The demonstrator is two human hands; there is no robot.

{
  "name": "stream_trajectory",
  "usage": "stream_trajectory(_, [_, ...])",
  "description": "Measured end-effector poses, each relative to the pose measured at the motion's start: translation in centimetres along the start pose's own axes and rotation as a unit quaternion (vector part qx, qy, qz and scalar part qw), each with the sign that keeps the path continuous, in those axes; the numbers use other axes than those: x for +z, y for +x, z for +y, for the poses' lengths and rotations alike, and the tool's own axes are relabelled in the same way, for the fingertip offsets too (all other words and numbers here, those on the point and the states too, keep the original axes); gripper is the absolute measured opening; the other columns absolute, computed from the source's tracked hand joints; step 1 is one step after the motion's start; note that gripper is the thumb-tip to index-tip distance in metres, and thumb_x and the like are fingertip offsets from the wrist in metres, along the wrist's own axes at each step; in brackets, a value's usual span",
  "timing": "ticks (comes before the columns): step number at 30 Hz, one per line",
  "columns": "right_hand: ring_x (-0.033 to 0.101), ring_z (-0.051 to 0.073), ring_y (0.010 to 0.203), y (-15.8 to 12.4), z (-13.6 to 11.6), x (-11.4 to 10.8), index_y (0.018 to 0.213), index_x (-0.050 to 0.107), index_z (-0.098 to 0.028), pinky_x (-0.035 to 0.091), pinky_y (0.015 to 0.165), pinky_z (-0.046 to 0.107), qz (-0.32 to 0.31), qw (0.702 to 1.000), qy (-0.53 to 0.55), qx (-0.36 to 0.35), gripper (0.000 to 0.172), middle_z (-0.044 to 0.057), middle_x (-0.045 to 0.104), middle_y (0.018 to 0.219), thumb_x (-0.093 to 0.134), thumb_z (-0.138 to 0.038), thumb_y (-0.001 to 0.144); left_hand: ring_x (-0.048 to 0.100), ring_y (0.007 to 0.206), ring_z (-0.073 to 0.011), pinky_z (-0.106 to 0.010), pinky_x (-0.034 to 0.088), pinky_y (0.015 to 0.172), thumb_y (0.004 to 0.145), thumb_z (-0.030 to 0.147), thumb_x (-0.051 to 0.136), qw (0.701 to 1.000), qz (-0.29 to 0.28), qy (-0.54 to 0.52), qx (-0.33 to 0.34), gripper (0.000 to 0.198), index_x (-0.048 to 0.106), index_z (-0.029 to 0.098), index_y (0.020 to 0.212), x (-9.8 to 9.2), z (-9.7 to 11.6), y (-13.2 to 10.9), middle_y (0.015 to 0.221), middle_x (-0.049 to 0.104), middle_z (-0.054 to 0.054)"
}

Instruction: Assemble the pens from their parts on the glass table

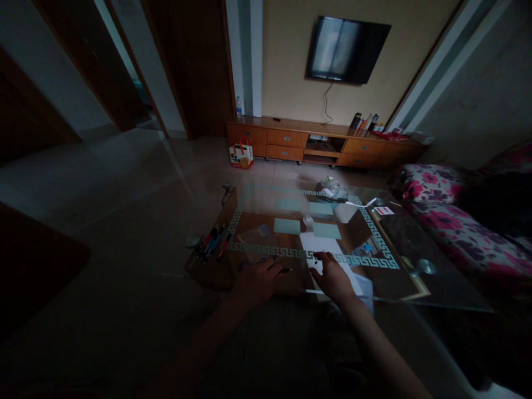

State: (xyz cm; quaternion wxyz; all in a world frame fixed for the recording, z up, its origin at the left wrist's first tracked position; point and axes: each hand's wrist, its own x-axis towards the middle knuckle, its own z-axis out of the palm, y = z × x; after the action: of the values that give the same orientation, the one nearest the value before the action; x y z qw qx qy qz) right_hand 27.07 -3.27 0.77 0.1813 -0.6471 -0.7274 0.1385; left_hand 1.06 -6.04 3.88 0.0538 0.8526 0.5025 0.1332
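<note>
My left hand (258,280) is at the front edge of the glass table, its fingers closed on a dark pen (286,270) whose tip points right. To its right, my right hand (331,275) hovers over white paper (320,244), thumb and fingers apart in a curve. A small dark thing (316,262) shows between them, too small to name; whether the hand touches it is unclear. Several pens (211,244) lie in a bunch at the table's left end.
The glass table (449,293) also bears a crumpled plastic bag (331,188) and a red-and-white card (383,210). A flowered sofa (453,221) stands right. Behind are a wooden cabinet (286,137), a paper bag (241,155) and a wall television (347,50).
</note>
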Motion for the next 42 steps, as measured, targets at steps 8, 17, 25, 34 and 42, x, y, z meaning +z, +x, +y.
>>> stream_trajectory(8, [0.064,0.027,0.1,-0.2,1.0,1.1,0.128,0.054,-0.017,0.047,0.084,0.034,-0.073,0.994,-0.073,0.033,0.046,0.016,0.053,0.126,0.059,-0.034,0.086,0.065,0.08,-0.0194,-0.03,0.051,0.065,0.1,0.037,0.04,1.0,0.006,-0.008,0.003,0.027,0.062,0.023,0.105,-0.3,0.1,-0.1,0.101,0.065,-0.005])
stream_trajectory(17, [0.061,0.028,0.11,-0.3,1.1,1.3,0.135,0.052,-0.015,0.045,0.09,0.035,-0.103,0.991,-0.078,0.021,0.053,0.018,0.053,0.13,0.058,-0.037,0.088,0.065,0.08,-0.0195,-0.03,0.051,0.064,0.1,0.037,0.041,1.0,0.008,-0.009,0.004,0.026,0.063,0.023,0.104,-0.3,0.1,-0.1,0.098,0.066,-0.005])
stream_trajectory(25, [0.06,0.028,0.112,-0.3,0.9,1.1,0.135,0.053,-0.016,0.045,0.092,0.034,-0.113,0.99,-0.084,0.012,0.05,0.017,0.054,0.128,0.056,-0.036,0.089,0.064,0.084,-0.0199,-0.031,0.052,0.068,0.1,0.036,0.04,1.0,0.008,-0.009,0.009,0.026,0.062,0.023,0.107,-0.4,0.0,-0.1,0.1,0.066,-0.005])
stream_trajectory(34, [0.061,0.028,0.11,-0.3,0.8,1.1,0.134,0.054,-0.014,0.045,0.09,0.034,-0.105,0.99,-0.094,0.016,0.05,0.016,0.058,0.126,0.056,-0.036,0.089,0.065,0.081,-0.0186,-0.029,0.051,0.066,0.101,0.035,0.038,1.0,0.005,-0.011,-0.002,0.028,0.062,0.022,0.106,-0.2,0.0,-0.1,0.098,0.066,-0.005])
stream_trajectory(42, [0.066,0.021,0.089,0.1,-0.7,-0.1,0.123,0.062,-0.022,0.048,0.077,0.03,-0.024,0.999,-0.028,0.019,0.035,0.009,0.066,0.116,0.05,-0.029,0.091,0.066,0.085,-0.0195,-0.03,0.053,0.069,0.101,0.035,0.038,1.0,0.017,-0.02,-0.007,0.028,0.062,0.022,0.109,-0.5,-0.1,0.0,0.101,0.066,-0.006])
